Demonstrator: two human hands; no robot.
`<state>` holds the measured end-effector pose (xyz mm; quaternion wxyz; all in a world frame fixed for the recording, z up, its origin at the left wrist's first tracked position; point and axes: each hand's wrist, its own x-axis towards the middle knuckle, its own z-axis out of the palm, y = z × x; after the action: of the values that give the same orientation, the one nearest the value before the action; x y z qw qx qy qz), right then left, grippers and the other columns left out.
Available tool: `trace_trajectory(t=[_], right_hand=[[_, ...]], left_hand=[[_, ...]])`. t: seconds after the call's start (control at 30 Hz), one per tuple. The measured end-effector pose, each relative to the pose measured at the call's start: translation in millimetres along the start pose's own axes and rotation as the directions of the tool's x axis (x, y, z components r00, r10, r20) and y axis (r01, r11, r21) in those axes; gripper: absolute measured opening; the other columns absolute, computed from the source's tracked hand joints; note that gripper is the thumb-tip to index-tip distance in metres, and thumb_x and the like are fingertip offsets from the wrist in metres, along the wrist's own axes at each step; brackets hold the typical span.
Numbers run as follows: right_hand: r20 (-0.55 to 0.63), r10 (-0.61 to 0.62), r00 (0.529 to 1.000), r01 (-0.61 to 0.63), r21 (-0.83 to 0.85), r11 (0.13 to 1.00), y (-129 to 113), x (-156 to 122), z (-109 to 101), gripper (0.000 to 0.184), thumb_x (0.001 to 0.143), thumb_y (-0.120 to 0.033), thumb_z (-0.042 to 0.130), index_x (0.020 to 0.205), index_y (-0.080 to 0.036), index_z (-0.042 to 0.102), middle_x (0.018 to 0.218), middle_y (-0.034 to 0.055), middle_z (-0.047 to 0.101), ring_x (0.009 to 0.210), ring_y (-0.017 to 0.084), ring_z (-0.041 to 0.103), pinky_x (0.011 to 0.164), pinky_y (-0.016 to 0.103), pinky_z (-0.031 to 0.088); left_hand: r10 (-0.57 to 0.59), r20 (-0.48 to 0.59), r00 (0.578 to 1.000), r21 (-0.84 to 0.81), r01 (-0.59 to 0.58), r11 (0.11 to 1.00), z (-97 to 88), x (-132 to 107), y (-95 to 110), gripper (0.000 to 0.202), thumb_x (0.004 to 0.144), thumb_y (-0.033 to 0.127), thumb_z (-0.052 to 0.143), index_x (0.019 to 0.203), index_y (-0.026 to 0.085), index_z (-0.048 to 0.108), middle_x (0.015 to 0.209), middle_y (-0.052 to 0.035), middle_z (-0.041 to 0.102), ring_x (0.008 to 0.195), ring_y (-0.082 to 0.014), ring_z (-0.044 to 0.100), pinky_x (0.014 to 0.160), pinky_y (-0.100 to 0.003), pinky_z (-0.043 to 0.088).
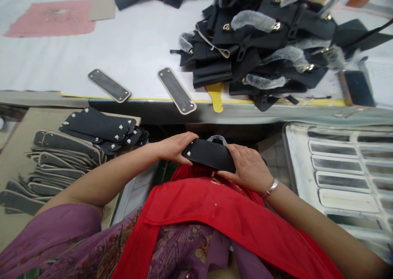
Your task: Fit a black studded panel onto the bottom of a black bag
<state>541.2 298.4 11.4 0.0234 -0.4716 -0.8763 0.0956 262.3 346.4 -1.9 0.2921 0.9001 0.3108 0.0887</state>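
Note:
A black leather bag panel [211, 153] with pale studs at its left end is held just above my lap. My left hand [175, 146] is closed on its left end, thumb below and fingers over the top. My right hand [251, 167] grips the right end, with the thumb along the lower edge. A clear plastic-wrapped loop [217, 139] shows just behind the panel. Whether more of a bag hangs beneath is hidden. On the table edge ahead lie two grey-backed strips with eyelets, one on the left [109, 85] and one nearer the middle [177, 90].
Black bag parts [251, 46] with plastic-wrapped handles are heaped on the table, a yellow scraper [215, 97] by them. At left, stacked strips [66, 164] and studded black panels [95, 125] lie on a board. A white rack [302, 168] with strips stands at right.

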Motion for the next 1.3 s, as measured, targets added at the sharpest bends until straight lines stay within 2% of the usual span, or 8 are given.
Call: trace_trajectory(t=[0.2, 0.4, 0.53, 0.63, 0.8, 1.0, 1.1, 1.3], right_hand=[[0.004, 0.015, 1.0, -0.015, 0.011, 1.0, -2, 1, -2, 0.074, 0.07, -0.065, 0.055, 0.121, -0.012, 0.045, 0.115, 0.0159, 0.054, 0.101, 0.029, 0.05, 0.084, 0.039, 0.035], [-0.004, 0.019, 1.0, -0.019, 0.023, 1.0, -1, 1, -2, 0.074, 0.069, -0.064, 0.057, 0.121, -0.012, 0.045, 0.116, 0.0165, 0.054, 0.101, 0.029, 0.05, 0.085, 0.04, 0.035], [-0.009, 0.034, 0.999, -0.034, 0.035, 0.999, 0, -1, -1, 0.078, 0.067, -0.063, 0.06, 0.124, -0.012, 0.044, 0.118, 0.0162, 0.054, 0.104, 0.029, 0.049, 0.087, 0.041, 0.036], [0.003, 0.032, 0.999, -0.032, 0.033, 0.999, 1, -2, -2, 0.08, 0.067, -0.064, 0.06, 0.125, -0.01, 0.044, 0.12, 0.0164, 0.053, 0.107, 0.029, 0.048, 0.091, 0.042, 0.034], [-0.002, 0.01, 1.0, -0.01, 0.014, 1.0, 8, -9, -10, 0.079, 0.068, -0.063, 0.059, 0.127, -0.012, 0.044, 0.121, 0.0151, 0.053, 0.109, 0.029, 0.047, 0.104, 0.049, 0.021], [0.019, 0.022, 1.0, -0.024, 0.111, 0.994, 31, -23, -11, 0.082, 0.069, -0.067, 0.056, 0.125, -0.008, 0.044, 0.122, 0.0171, 0.051, 0.11, 0.029, 0.047, 0.095, 0.043, 0.036], [0.02, 0.033, 0.999, -0.035, 0.141, 0.989, 35, -24, -10, 0.08, 0.069, -0.067, 0.056, 0.124, -0.009, 0.046, 0.122, 0.0166, 0.051, 0.109, 0.029, 0.048, 0.093, 0.043, 0.038], [0.028, 0.042, 0.999, -0.046, 0.156, 0.987, 35, -24, -7, 0.079, 0.068, -0.064, 0.059, 0.124, -0.011, 0.046, 0.122, 0.0157, 0.052, 0.108, 0.029, 0.047, 0.089, 0.044, 0.039]], left_hand=[[-0.003, 0.033, 0.999, 0.145, -0.002, 0.989, -4.7, 3, 1, 0.067, 0.066, 0.044, 0.064, 0.118, 0.009, 0.041, 0.11, -0.0157, 0.053, 0.099, -0.0257, 0.054, 0.087, -0.037, 0.041], [-0.027, 0.024, 0.999, 0.309, 0.018, 0.951, -1.8, 11, 21, 0.078, 0.064, 0.048, 0.064, 0.126, 0.009, 0.038, 0.125, -0.0187, 0.048, 0.114, -0.0322, 0.044, 0.101, -0.05, 0.025], [0.032, 0.015, 0.999, 0.276, -0.035, 0.96, 10.4, 34, 39, 0.075, 0.066, 0.052, 0.063, 0.124, 0.009, 0.042, 0.123, -0.0188, 0.048, 0.111, -0.0308, 0.045, 0.095, -0.044, 0.034], [0.048, -0.01, 0.999, 0.236, -0.044, 0.971, 18.8, 46, 44, 0.072, 0.066, 0.051, 0.063, 0.121, 0.009, 0.044, 0.119, -0.0173, 0.05, 0.104, -0.0293, 0.047, 0.089, -0.041, 0.039], [0.024, -0.022, 0.999, 0.206, -0.019, 0.978, 21.2, 48, 41, 0.069, 0.064, 0.048, 0.064, 0.12, 0.011, 0.045, 0.116, -0.0152, 0.052, 0.101, -0.0283, 0.047, 0.087, -0.041, 0.04], [-0.032, 0.0, 0.999, 0.183, 0.031, 0.983, 18.3, 50, 43, 0.078, 0.062, 0.058, 0.064, 0.123, 0.012, 0.043, 0.121, -0.0154, 0.05, 0.106, -0.0292, 0.046, 0.09, -0.042, 0.038], [-0.05, 0.007, 0.999, 0.179, 0.048, 0.983, 19.1, 52, 43, 0.079, 0.062, 0.061, 0.063, 0.123, 0.013, 0.044, 0.123, -0.0157, 0.049, 0.108, -0.0298, 0.045, 0.09, -0.043, 0.037], [-0.062, 0.002, 0.998, 0.205, 0.06, 0.977, 21.4, 56, 45, 0.069, 0.066, 0.055, 0.062, 0.118, 0.012, 0.047, 0.119, -0.0153, 0.051, 0.104, -0.0282, 0.047, 0.089, -0.04, 0.037]])
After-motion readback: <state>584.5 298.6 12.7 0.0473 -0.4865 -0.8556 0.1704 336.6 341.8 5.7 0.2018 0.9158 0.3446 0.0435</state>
